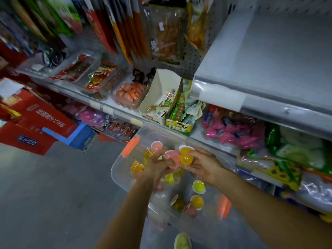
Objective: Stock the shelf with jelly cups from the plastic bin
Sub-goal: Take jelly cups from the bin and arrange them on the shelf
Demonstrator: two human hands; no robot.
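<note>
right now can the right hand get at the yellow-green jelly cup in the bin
Probably, in reach: the yellow-green jelly cup lies uncovered in the plastic bin just under the right hand. But that hand grips an orange jelly cup, so its fingers are occupied.

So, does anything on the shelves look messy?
Yes. The pale packets next to the green box lie crumpled in a loose heap instead of standing in a row.

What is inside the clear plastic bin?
Loose jelly cups lie in the plastic bin, among them a yellow cup. The left hand, holding a pink cup, and the right hand, holding an orange cup, cover the middle; what lies beneath is hidden.
</note>
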